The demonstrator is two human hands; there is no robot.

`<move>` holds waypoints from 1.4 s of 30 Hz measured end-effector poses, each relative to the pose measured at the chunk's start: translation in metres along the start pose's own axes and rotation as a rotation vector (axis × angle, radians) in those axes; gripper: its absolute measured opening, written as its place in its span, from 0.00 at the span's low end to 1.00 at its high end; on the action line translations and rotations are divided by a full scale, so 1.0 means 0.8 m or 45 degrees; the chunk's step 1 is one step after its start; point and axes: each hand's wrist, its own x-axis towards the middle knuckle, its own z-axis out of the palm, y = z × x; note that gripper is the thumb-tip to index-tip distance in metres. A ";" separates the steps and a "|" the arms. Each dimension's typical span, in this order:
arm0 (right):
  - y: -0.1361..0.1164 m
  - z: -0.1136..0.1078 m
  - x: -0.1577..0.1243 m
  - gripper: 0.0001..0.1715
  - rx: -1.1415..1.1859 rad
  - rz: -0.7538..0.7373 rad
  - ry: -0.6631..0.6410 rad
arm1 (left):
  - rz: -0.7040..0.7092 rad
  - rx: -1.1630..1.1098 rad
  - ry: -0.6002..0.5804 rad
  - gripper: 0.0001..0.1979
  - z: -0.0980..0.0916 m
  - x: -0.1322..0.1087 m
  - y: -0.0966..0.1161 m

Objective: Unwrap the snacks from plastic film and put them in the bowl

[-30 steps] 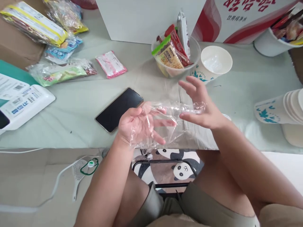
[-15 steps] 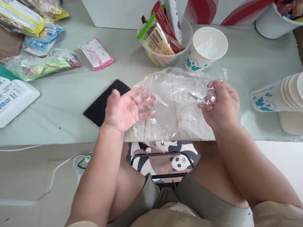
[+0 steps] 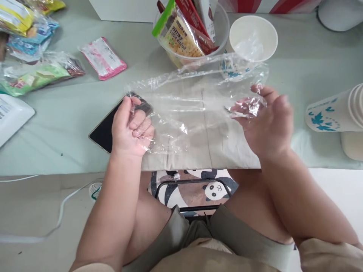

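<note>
Left hand (image 3: 132,130): the thumb and index finger were closed together on the edge of the clear, crinkled, thin plastic film (image 3: 195,104); the remaining fingers were curled toward the palm. Right hand (image 3: 268,124): the fingers were loosely bent under or within the opposite end of the film, and the thumb stood apart, with no closed pinch visible. Whether those fingers lay inside a fold or merely behind a single layer could not be determined.

Film position: it spanned the space between the hands, above the pale green tabletop cloth (image 3: 68,124). Its left end overlapped the black rectangular phone (image 3: 103,130) in this view; its upper right part overlapped the white paper cup with teal leaf print (image 3: 255,23).

Progress: spreading appeared well advanced, since the film was opened out across nearly the whole gap. Not yet done: creases and gathered folds remained, chiefly at the right fingers, and neither end had been released.
</note>
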 end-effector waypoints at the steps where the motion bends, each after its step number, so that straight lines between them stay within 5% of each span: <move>1: 0.001 0.004 -0.004 0.26 -0.049 0.001 -0.045 | -0.005 -0.047 0.010 0.26 0.001 0.001 0.000; 5: 0.008 0.016 -0.013 0.19 -0.123 0.037 -0.044 | 0.070 -0.143 -0.073 0.27 0.000 0.003 -0.004; 8: 0.007 0.019 -0.012 0.20 -0.055 0.039 0.024 | 0.059 0.029 -0.276 0.13 -0.009 0.001 -0.012; 10: 0.003 0.020 -0.010 0.21 -0.027 0.028 0.075 | 0.013 0.208 -0.316 0.18 -0.015 0.001 -0.017; 13: -0.002 0.019 -0.007 0.21 -0.028 0.039 0.154 | 0.038 0.358 -0.225 0.25 -0.019 0.002 -0.020; 20: -0.002 0.012 -0.004 0.11 -0.052 -0.051 0.278 | 0.417 0.329 -0.091 0.29 -0.016 -0.002 -0.011; 25: -0.002 0.009 -0.010 0.34 -0.165 -0.172 0.140 | 0.696 0.508 -0.163 0.29 -0.021 0.001 -0.015; 29: 0.005 -0.002 -0.009 0.20 -0.451 -0.303 0.003 | 0.782 0.663 -0.068 0.15 -0.030 0.009 -0.015; 33: 0.013 -0.012 -0.004 0.22 -0.632 -0.467 -0.038 | 0.479 0.629 0.181 0.12 -0.026 0.002 -0.006; 35: 0.012 -0.013 -0.002 0.16 -0.821 -0.556 0.043 | 0.402 0.637 0.218 0.11 -0.021 -0.004 -0.003; 38: 0.004 -0.009 -0.002 0.02 -1.043 -0.749 0.228 | 0.707 0.699 0.173 0.13 -0.017 -0.007 -0.003; 42: -0.003 -0.006 -0.004 0.10 -1.018 -0.856 0.091 | 0.887 0.669 0.036 0.15 -0.018 -0.003 -0.009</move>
